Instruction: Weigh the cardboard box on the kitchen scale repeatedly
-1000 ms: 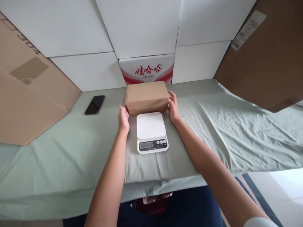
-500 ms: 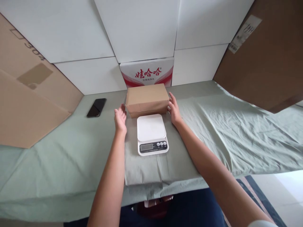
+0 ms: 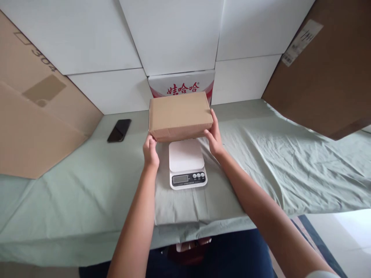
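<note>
Two hands (image 3: 151, 154) (image 3: 215, 139) are counted, with one small carton (image 3: 180, 112), one scale (image 3: 187, 156) bearing one display (image 3: 180, 179) and three buttons (image 3: 198, 175), and one phone (image 3: 119, 130). Five white panels (image 3: 171, 34), two large cardboard pieces (image 3: 37, 131) (image 3: 327, 77) and one red-lettered box (image 3: 182, 81) are recorded.

Below the green cloth's (image 3: 87, 208) near edge, dark navy clothing (image 3: 237, 253) covers the lap and a whitish sleeve (image 3: 322, 274) shows on the right arm (image 3: 266, 216). Left hand (image 3: 150, 153) and right hand (image 3: 215, 138) are bare, both forearms (image 3: 139, 212) slim and tapering.
</note>
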Demonstrator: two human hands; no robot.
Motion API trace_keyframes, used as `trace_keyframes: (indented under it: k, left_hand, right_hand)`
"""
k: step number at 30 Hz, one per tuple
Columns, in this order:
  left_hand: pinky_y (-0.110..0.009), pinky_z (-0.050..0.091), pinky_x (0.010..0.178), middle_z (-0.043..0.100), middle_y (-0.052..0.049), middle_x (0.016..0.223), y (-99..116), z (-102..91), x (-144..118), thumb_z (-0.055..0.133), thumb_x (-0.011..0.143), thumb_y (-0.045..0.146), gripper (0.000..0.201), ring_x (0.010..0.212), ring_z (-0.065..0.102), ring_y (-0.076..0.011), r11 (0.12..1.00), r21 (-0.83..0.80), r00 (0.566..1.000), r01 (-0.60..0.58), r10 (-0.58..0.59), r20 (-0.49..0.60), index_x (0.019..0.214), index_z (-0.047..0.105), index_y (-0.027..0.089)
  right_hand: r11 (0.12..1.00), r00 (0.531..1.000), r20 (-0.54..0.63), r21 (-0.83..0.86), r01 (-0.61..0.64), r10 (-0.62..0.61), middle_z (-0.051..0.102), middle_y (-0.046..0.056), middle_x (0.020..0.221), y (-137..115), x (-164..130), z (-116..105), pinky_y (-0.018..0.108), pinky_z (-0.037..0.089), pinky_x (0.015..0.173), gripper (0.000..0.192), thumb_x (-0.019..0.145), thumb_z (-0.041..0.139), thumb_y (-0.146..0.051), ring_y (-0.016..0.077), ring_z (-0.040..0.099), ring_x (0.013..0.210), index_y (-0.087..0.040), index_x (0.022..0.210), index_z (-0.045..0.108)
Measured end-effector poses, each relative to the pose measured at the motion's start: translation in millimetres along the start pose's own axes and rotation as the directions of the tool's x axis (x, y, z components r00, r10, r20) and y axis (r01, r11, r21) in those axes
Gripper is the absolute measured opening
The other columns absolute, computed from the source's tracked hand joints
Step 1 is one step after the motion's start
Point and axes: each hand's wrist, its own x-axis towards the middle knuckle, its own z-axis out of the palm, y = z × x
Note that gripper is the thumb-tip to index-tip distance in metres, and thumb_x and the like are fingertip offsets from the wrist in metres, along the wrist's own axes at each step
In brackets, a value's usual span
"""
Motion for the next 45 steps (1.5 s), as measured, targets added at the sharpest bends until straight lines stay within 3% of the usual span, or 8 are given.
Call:
trace_keyframes:
  k: [5,10,14,21,30,33,39,45]
  left_hand:
    - [-0.042,0.054,0.107,0.075,-0.018,0.124,25.0,-15.9,-43.7,0.052,0.091,0.081,0.080,0.124,0.070,-0.0335,0.996,0.018,0.996,-0.089,0.088,0.031,0.131,0.071,0.014]
    - [-0.042,0.055,0.103,0.076,-0.019,0.121,35.6,-25.5,-86.8,0.052,0.092,0.078,0.078,0.123,0.071,-0.0355,0.996,-0.021,0.994,-0.083,0.085,0.062,0.130,0.073,0.014]
    - [-0.044,0.055,0.102,0.076,-0.019,0.120,38.7,-30.9,-105.5,0.053,0.090,0.080,0.080,0.122,0.071,-0.0363,0.998,-0.018,0.997,-0.065,0.065,0.046,0.130,0.073,0.013]
    - [-0.044,0.056,0.101,0.075,-0.020,0.125,40.3,-34.3,-111.1,0.051,0.090,0.081,0.082,0.124,0.069,-0.0369,0.998,0.061,0.998,0.016,-0.020,0.058,0.133,0.071,0.014]
    - [-0.043,0.057,0.097,0.075,-0.019,0.127,38.6,-35.0,-110.9,0.049,0.091,0.081,0.083,0.121,0.070,-0.0359,0.998,0.065,0.998,0.026,-0.030,0.058,0.137,0.069,0.014]
    - [-0.044,0.053,0.106,0.071,-0.020,0.139,41.6,-32.8,-109.5,0.051,0.093,0.078,0.082,0.131,0.067,-0.0360,1.000,0.028,0.999,0.006,-0.007,0.039,0.143,0.067,0.016]
    - [-0.046,0.040,0.124,0.049,-0.015,0.167,49.9,-28.6,-104.4,0.050,0.089,0.082,0.087,0.157,0.042,-0.0365,0.998,-0.056,0.999,-0.010,0.007,-0.048,0.155,0.058,0.025]
    - [-0.046,0.050,0.113,0.068,-0.021,0.143,43.9,-30.3,-107.2,0.051,0.087,0.084,0.086,0.137,0.063,-0.0371,0.999,-0.024,0.997,0.048,-0.049,-0.058,0.140,0.069,0.018]
  right_hand:
    - [0.998,0.999,0.039,-0.053,0.025,-0.023,0.028,0.003,0.177,-20.2,-33.6,-10.4,0.060,0.030,0.136,0.088,0.097,0.051,-0.073,0.0352,0.027,0.166,-0.039,0.170,0.017]
    - [0.995,1.000,0.029,-0.097,0.006,-0.003,0.031,0.002,0.173,-30.7,-74.4,-21.6,0.065,0.028,0.134,0.086,0.097,0.048,-0.073,0.0360,0.032,0.163,-0.043,0.169,0.013]
    - [0.993,1.000,0.025,-0.115,-0.010,0.013,0.032,0.003,0.172,-38.2,-91.5,-23.5,0.067,0.029,0.133,0.083,0.098,0.046,-0.071,0.0364,0.032,0.162,-0.043,0.169,0.014]
    - [0.984,1.000,-0.003,-0.178,0.005,-0.005,0.041,0.009,0.163,-47.0,-88.5,-18.9,0.066,0.036,0.126,0.076,0.101,0.045,-0.067,0.0379,0.041,0.153,-0.038,0.168,0.024]
    - [0.980,1.000,0.013,-0.198,0.021,-0.019,0.043,0.009,0.161,-49.8,-87.2,-18.9,0.065,0.038,0.124,0.074,0.102,0.044,-0.066,0.0367,0.044,0.150,-0.038,0.168,0.024]
    - [0.980,1.000,0.007,-0.197,0.020,-0.019,0.042,0.010,0.162,-47.9,-87.1,-19.2,0.065,0.039,0.124,0.075,0.101,0.044,-0.066,0.0372,0.043,0.152,-0.038,0.168,0.024]
    - [0.993,0.995,-0.098,-0.111,-0.036,0.025,0.048,0.009,0.158,-42.1,-87.0,-19.6,0.063,0.047,0.118,0.075,0.099,0.047,-0.068,0.0366,0.051,0.147,-0.043,0.166,0.026]
    - [0.989,0.997,-0.058,-0.139,-0.049,0.041,0.047,0.007,0.164,-46.6,-86.4,-20.1,0.062,0.047,0.119,0.074,0.099,0.046,-0.070,0.0370,0.046,0.152,-0.042,0.166,0.029]
